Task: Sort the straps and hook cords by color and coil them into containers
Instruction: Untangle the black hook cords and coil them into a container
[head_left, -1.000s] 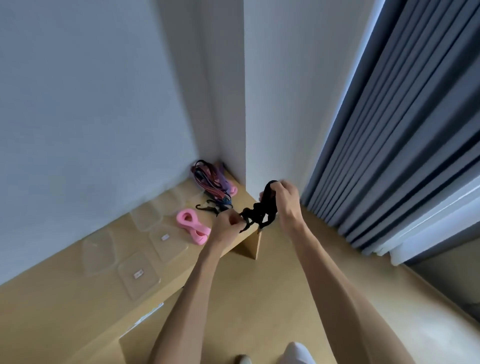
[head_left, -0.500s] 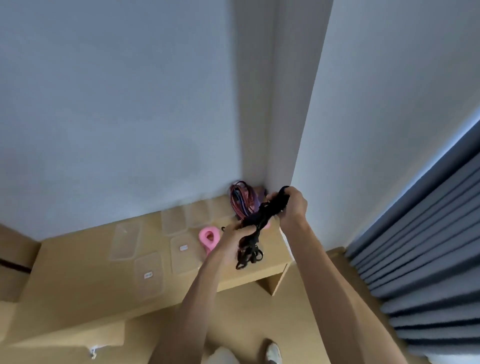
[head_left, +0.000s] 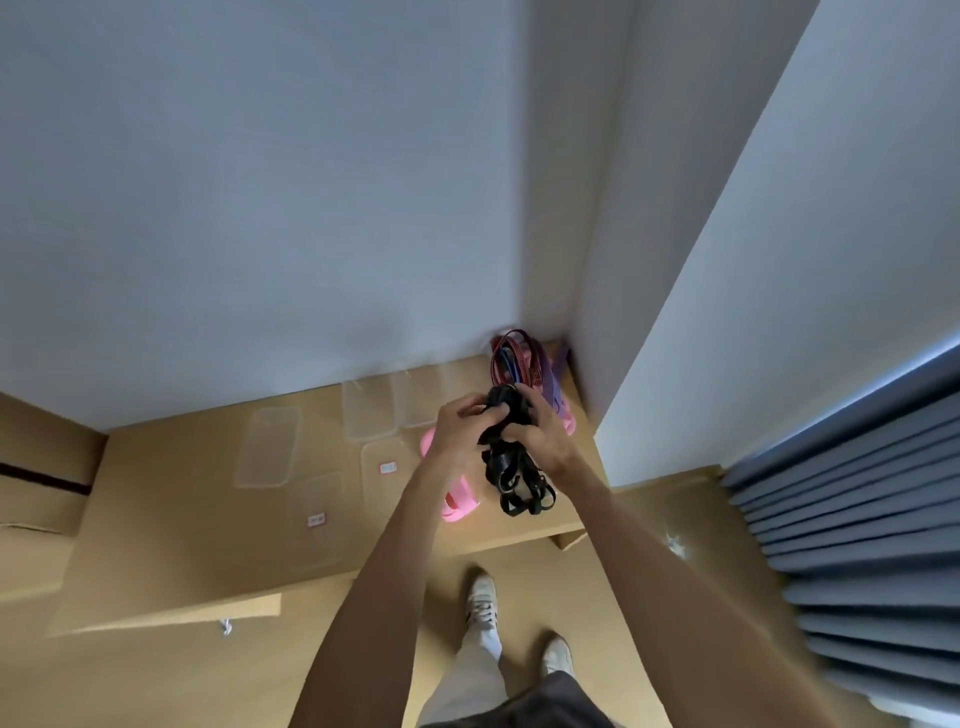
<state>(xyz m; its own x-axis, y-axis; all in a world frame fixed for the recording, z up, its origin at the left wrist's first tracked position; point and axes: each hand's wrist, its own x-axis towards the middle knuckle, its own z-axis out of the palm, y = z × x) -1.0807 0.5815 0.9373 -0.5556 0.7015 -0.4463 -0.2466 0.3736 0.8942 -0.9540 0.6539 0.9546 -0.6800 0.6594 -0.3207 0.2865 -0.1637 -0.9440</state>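
Black strap bundle (head_left: 506, 457) gripped in both hands above the tan wooden table (head_left: 171, 499): left hand (head_left: 460, 434) curled round its upper part, right hand (head_left: 540, 439) clenched on it beside, loose loops dangling below. Pink strap (head_left: 457, 501) lying on the table under the left forearm. Red and purple cords (head_left: 522, 364) heaped in the corner. Clear containers (head_left: 267, 447) spread flat on the tabletop

Grey curtain (head_left: 852, 499) (pleated), white shoes (head_left: 483, 597)
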